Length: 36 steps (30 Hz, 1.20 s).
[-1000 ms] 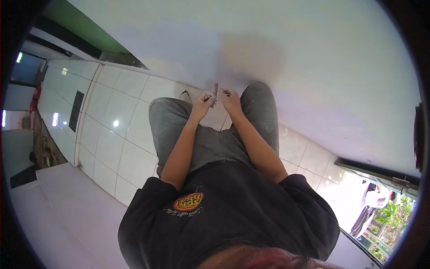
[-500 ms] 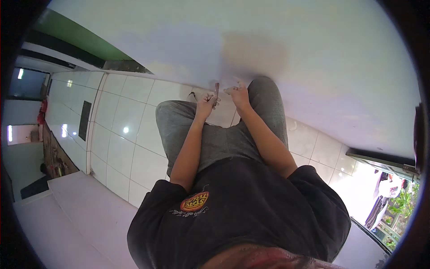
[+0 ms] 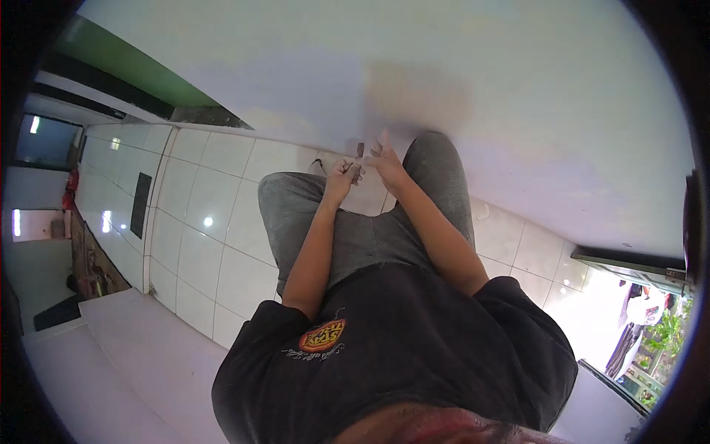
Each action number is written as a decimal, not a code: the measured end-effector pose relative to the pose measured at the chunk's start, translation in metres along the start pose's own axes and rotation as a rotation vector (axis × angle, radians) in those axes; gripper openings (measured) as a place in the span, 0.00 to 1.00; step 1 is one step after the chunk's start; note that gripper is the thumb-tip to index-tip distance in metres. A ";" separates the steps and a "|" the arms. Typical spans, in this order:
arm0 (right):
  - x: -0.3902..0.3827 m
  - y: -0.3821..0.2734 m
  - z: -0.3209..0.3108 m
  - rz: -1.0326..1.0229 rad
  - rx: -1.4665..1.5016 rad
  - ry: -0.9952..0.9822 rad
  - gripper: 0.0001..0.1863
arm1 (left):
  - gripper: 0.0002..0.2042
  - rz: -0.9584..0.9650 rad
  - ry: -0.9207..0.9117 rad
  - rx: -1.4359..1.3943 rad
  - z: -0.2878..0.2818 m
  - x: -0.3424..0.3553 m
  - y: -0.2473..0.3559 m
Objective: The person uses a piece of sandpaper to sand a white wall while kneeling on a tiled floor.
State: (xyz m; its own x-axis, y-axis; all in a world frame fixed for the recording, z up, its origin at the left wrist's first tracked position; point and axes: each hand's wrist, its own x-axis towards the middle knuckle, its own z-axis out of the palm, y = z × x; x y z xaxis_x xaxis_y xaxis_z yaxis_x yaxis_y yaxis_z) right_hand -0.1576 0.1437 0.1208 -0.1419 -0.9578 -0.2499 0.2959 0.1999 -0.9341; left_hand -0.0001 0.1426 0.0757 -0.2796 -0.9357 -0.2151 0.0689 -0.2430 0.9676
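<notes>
Head view gives us the grip near the middle of the upper half: the left hand [image 3: 343, 175] has its fingers closed around the lower end of a short reddish-brown stick [image 3: 360, 150]. Its far end stands free above the fingers, pointing away from the body; we take this low hold as a way of leaving most of the stick exposed. The right hand [image 3: 390, 166] sits just beside it, with at least 1 finger extended and the thumb side turned toward the stick. Whether it touches the stick or pinches something thin we cannot tell at this size.

Both hands meet between the 2 bent knees of the grey trousers [image 3: 294, 203], forearms reaching forward over the lap. We judge that this keeps the 2 hands steady and close together, in the middle of the person's sight.

Farther out, a small dark object [image 3: 319, 163] lies by the left knee, too small for us to identify. White floor tiles [image 3: 240, 237] spread to the left, and a pale wall [image 3: 540, 111] rises just past the knees, leaving little room ahead. At the lower right, a bright doorway [image 3: 654, 333] shows greenery and hanging cloth.
</notes>
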 end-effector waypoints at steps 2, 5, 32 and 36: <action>-0.006 -0.003 0.006 -0.028 0.009 0.024 0.43 | 0.07 0.020 0.087 0.096 -0.001 -0.002 -0.001; -0.007 -0.013 0.000 0.118 -0.121 0.013 0.38 | 0.08 0.177 0.209 0.266 0.002 -0.007 0.001; 0.003 -0.007 -0.033 -0.052 -0.279 -0.070 0.27 | 0.10 0.033 0.135 0.280 0.009 -0.004 0.006; -0.001 0.003 -0.013 -0.176 -0.279 -0.002 0.31 | 0.11 0.115 0.143 0.219 0.015 -0.003 0.004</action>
State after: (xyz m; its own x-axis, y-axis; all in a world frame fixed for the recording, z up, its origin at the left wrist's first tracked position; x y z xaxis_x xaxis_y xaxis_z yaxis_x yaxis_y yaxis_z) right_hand -0.1691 0.1480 0.1153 -0.1661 -0.9830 -0.0786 -0.0030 0.0802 -0.9968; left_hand -0.0128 0.1482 0.0826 -0.1430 -0.9843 -0.1036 -0.1209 -0.0865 0.9889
